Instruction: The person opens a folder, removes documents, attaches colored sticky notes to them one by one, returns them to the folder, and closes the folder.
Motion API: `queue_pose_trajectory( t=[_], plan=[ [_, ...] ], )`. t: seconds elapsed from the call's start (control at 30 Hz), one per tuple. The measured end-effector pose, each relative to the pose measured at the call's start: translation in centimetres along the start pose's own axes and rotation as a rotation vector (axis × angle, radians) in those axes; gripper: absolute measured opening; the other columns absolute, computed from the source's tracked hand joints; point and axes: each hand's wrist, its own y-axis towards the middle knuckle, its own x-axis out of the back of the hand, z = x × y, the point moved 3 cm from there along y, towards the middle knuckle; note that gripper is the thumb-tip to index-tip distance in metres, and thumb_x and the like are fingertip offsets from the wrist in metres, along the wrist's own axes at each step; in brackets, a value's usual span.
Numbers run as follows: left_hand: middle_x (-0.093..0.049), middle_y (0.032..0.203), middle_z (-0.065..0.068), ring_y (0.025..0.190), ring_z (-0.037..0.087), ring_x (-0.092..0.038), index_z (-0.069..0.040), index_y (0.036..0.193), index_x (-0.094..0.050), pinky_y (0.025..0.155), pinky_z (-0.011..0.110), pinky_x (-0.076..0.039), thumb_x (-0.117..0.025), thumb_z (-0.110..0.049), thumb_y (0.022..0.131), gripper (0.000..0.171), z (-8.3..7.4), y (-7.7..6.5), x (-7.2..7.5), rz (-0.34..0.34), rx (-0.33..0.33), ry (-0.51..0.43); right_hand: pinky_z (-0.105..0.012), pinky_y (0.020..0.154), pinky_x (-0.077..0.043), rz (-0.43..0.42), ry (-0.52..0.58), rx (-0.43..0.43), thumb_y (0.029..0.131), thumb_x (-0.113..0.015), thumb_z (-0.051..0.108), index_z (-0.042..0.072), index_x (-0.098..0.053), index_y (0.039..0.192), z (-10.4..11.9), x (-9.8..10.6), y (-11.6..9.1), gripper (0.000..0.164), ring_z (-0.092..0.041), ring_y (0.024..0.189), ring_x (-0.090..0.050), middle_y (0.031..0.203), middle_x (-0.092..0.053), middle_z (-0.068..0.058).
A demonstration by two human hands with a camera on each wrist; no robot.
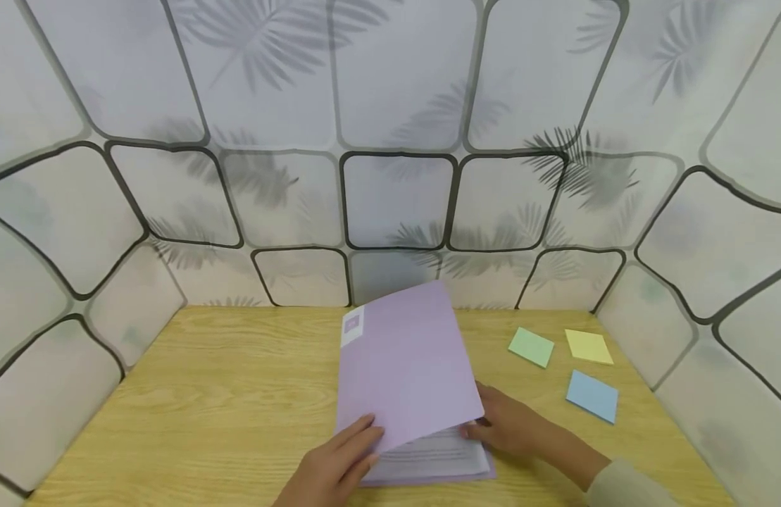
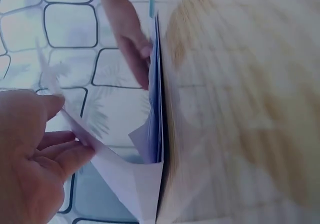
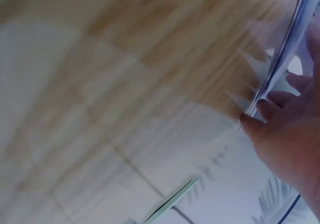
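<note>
A lilac folder [image 1: 405,366] lies in the middle of the wooden table, its front cover lifted at a slant over printed pages [image 1: 434,458]. At the cover's lower left, my left hand [image 1: 336,461] pinches it; in the left wrist view the thumb and fingers of the left hand [image 2: 37,149] are at the raised cover [image 2: 117,169]. My right hand [image 1: 513,426] reaches under the cover's right side, with its fingers against the page edges. In the right wrist view, the right hand [image 3: 287,129] touches the edge of the folder [image 3: 282,58]; its fingertips are partly hidden.
Right of the folder lie a green sticky-note pad [image 1: 532,347], a yellow pad [image 1: 589,346] and a blue pad [image 1: 592,396]. A patterned cloth wall [image 1: 396,201] encloses the wooden table [image 1: 238,394] at the back and sides.
</note>
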Motion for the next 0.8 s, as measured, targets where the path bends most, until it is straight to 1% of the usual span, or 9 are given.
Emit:
queue_pose_trajectory(
  t=[0.1,0.2,0.27,0.4,0.47,0.53,0.57,0.7,0.8],
  plan=[
    [-0.073,0.118,0.011,0.1,0.023,-0.074,-0.012,0.125,-0.068,0.088,0.016,-0.055,-0.05,-0.032,0.106,0.034,0.1,-0.4,0.6,-0.07,-0.028,-0.015,-0.063,0.115,-0.03,0.059,-0.018,-0.021,0.097,-0.057,0.055,0.009,-0.045,0.152,0.5,0.0,-0.1,0.073,-0.043,0.146,-0.034,0.161,-0.034,-0.019],
    [-0.074,0.116,0.012,0.096,0.023,-0.075,-0.008,0.126,-0.068,0.085,0.014,-0.055,-0.048,-0.031,0.107,0.035,0.2,-0.7,1.5,-0.096,-0.028,-0.015,-0.067,0.116,-0.025,0.112,-0.03,-0.043,0.098,-0.056,0.056,0.005,-0.045,0.151,0.7,0.1,-0.1,0.075,-0.045,0.148,-0.029,0.161,-0.031,-0.022],
    [-0.074,0.115,0.011,0.093,0.02,-0.075,-0.008,0.126,-0.067,0.08,0.011,-0.054,-0.045,-0.032,0.108,0.038,0.2,-0.9,2.2,-0.101,0.005,0.004,-0.066,0.116,-0.025,0.14,-0.033,-0.058,0.098,-0.056,0.057,0.006,-0.044,0.152,0.7,0.1,0.0,0.075,-0.044,0.149,-0.027,0.162,-0.029,-0.022],
    [-0.076,0.112,0.005,0.084,0.01,-0.075,-0.008,0.132,-0.064,0.069,0.006,-0.052,-0.039,-0.039,0.108,0.046,-0.1,-1.4,3.4,-0.104,0.126,0.057,-0.065,0.117,-0.024,0.165,-0.023,-0.08,0.097,-0.055,0.059,0.009,-0.042,0.154,0.6,0.0,0.1,0.076,-0.044,0.15,-0.025,0.164,-0.027,-0.021],
    [-0.075,0.116,0.003,0.081,0.007,-0.074,-0.009,0.131,-0.063,0.065,0.006,-0.052,-0.039,-0.04,0.108,0.046,-0.1,-1.6,4.0,-0.111,0.143,0.08,-0.065,0.118,-0.024,0.169,-0.02,-0.093,0.097,-0.054,0.06,0.01,-0.042,0.154,0.5,-0.1,0.1,0.077,-0.043,0.15,-0.025,0.164,-0.026,-0.02],
    [-0.073,0.123,0.003,0.083,0.009,-0.074,-0.009,0.128,-0.064,0.064,0.009,-0.053,-0.04,-0.036,0.109,0.042,-0.1,-1.8,4.4,-0.121,0.102,0.09,-0.065,0.117,-0.024,0.169,-0.02,-0.093,0.097,-0.055,0.059,0.009,-0.041,0.154,0.5,-0.1,0.1,0.077,-0.044,0.15,-0.025,0.164,-0.026,-0.021],
    [-0.071,0.127,0.004,0.085,0.01,-0.074,-0.008,0.125,-0.065,0.064,0.01,-0.054,-0.039,-0.039,0.109,0.043,0.0,-1.9,4.6,-0.126,0.053,0.105,-0.065,0.118,-0.023,0.173,-0.02,-0.097,0.097,-0.054,0.059,0.01,-0.041,0.154,0.5,-0.1,0.1,0.076,-0.044,0.15,-0.024,0.164,-0.026,-0.02],
    [-0.066,0.133,0.014,0.101,0.02,-0.072,-0.007,0.118,-0.069,0.07,0.017,-0.058,-0.041,-0.028,0.11,0.036,0.2,-2.2,4.9,-0.156,-0.112,0.122,-0.066,0.118,-0.022,0.188,-0.008,-0.111,0.097,-0.055,0.059,0.011,-0.04,0.155,0.5,0.0,0.1,0.076,-0.044,0.151,-0.022,0.165,-0.024,-0.02],
    [-0.067,0.13,0.019,0.109,0.018,-0.069,-0.005,0.12,-0.07,0.073,0.017,-0.058,-0.041,-0.019,0.11,0.034,0.3,-2.4,5.2,-0.171,-0.15,0.146,-0.066,0.118,-0.022,0.196,-0.001,-0.115,0.097,-0.054,0.06,0.011,-0.04,0.155,0.6,0.0,0.2,0.076,-0.045,0.151,-0.021,0.165,-0.024,-0.019]
  ],
)
